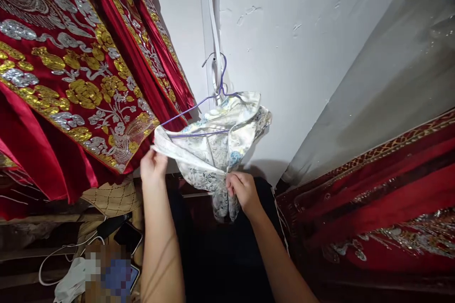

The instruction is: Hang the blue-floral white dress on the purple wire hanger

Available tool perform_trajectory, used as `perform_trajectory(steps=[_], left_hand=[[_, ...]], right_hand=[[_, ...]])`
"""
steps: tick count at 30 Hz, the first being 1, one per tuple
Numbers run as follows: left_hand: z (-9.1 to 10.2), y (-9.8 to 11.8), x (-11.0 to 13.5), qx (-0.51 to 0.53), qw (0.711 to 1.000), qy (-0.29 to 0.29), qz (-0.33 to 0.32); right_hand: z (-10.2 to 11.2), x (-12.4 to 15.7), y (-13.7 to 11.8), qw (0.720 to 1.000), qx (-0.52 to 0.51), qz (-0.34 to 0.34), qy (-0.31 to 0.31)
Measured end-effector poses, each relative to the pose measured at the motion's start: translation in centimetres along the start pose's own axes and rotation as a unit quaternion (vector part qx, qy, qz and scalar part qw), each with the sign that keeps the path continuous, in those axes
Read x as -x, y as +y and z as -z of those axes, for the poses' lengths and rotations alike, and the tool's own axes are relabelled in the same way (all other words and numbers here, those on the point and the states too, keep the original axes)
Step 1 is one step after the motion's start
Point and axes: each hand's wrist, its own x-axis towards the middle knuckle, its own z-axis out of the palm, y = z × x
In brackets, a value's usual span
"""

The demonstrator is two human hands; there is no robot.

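Note:
A white satin garment [216,144] with a pale blue flower pattern hangs bunched on a purple wire hanger [199,118]. The hanger's hook rests on a white strap [214,23] that runs down the white wall. My left hand [153,165] pinches the garment's left edge, close to the hanger's left tip. My right hand [241,191] is closed around the gathered lower part of the cloth, whose end dangles below my fist.
Red robes with gold and silver embroidery [71,75] hang at the left. More red embroidered cloth [384,199] lies at the right under a clear plastic cover [391,71]. A phone [128,236], white cables and a wicker item [110,196] sit lower left.

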Motion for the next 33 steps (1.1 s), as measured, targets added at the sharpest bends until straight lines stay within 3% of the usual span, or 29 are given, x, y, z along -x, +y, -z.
perform_trajectory(steps=[4,6,8,10,13,16,17,19,22,24,26,28,31,33], left_hand=[[5.0,-5.8,2.5,-0.013,0.999,0.019,0.035],[6.6,-7.9,4.3,-0.022,0.999,0.008,0.029],[6.9,-8.8,6.1,-0.038,0.998,-0.053,0.01],[6.1,-8.5,8.1,-0.052,0.985,-0.163,-0.008],[3.8,-7.2,11.6,-0.163,0.922,-0.351,-0.019],[1.7,-6.1,14.8,-0.366,0.81,-0.454,-0.071],[1.3,-5.8,15.4,-0.41,0.779,-0.464,-0.098],[0.9,-5.5,15.7,-0.456,0.755,-0.445,-0.155],[1.5,-5.3,14.1,-0.481,0.77,-0.364,-0.21],[2.3,-5.5,12.6,-0.478,0.783,-0.352,-0.186],[3.0,-5.8,11.6,-0.486,0.764,-0.412,-0.1],[3.5,-6.0,11.1,-0.516,0.708,-0.481,-0.025],[3.4,-5.0,11.1,-0.59,0.637,-0.494,-0.053],[3.0,-3.4,10.7,-0.654,0.59,-0.462,-0.1]], right_hand=[[0.1,2.1,1.1,0.999,-0.021,-0.047,-0.002],[0.9,2.6,1.3,0.995,0.027,-0.075,-0.062],[1.9,2.6,1.2,0.981,0.091,-0.097,-0.141],[2.5,2.3,0.8,0.977,0.13,-0.092,-0.143],[2.3,1.5,-0.4,0.995,0.079,-0.04,-0.051],[1.2,1.0,-1.9,0.989,-0.067,-0.068,-0.113],[0.8,1.0,-2.4,0.98,-0.106,-0.088,-0.146],[0.3,0.9,-3.5,0.965,-0.133,-0.095,-0.207],[0.4,0.7,-5.2,0.957,-0.032,-0.036,-0.286],[0.9,-0.1,-6.6,0.949,0.054,0.035,-0.307],[1.6,-1.5,-7.9,0.944,0.099,0.158,-0.272],[2.4,-3.7,-8.8,0.936,0.116,0.289,-0.165],[3.4,-7.4,-9.0,0.921,0.129,0.364,0.048],[4.0,-9.8,-8.4,0.919,0.145,0.355,0.096]])
